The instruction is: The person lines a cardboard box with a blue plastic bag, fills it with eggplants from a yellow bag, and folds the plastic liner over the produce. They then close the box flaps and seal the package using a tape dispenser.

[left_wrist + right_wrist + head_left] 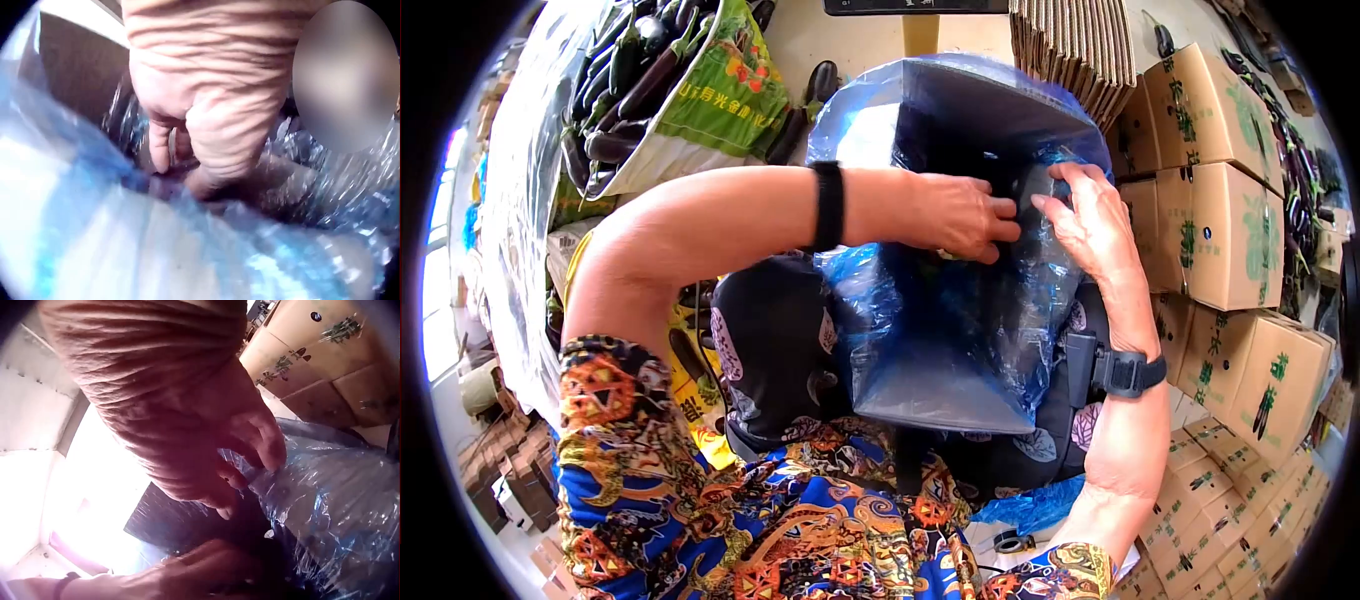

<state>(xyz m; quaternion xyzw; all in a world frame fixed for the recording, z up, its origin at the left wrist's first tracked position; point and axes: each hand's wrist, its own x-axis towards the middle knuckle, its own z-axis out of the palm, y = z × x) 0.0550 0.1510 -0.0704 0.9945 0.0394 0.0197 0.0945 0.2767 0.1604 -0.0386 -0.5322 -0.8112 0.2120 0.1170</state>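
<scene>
An upright cardboard box, its flaps spread, is lined with a thin blue plastic bag. My left hand is over the dark inside of the box, fingers bent; whether they hold anything is hidden. My right hand is at the box's right side, with thumb and fingers apart and loosely bent against the plastic. In the left wrist view, the left hand points down among the crinkled film. The right wrist view has the right hand beside the film, above the left hand.
Dark eggplants fill a large green and white bag at the upper left. Folded cardboard stands behind the box. Printed cartons are stacked on the right. A black roll lies near my right forearm.
</scene>
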